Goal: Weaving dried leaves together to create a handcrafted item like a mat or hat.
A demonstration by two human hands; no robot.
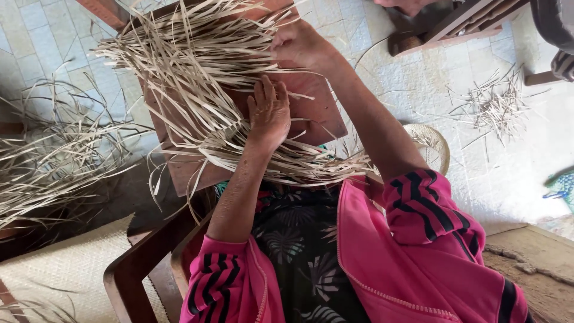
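Brown wooden board [317, 113] on your lap, pale straw strips [197, 78] fanned across it. Your left hand [269, 110] presses flat, fingers spread, on the strips; your right hand [299, 43] pinches strips at the board's far edge.

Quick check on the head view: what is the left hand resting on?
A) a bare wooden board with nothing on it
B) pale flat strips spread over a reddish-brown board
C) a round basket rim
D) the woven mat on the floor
B: the left hand lies flat, fingers spread, on the pale flat strips that cover the reddish-brown board.
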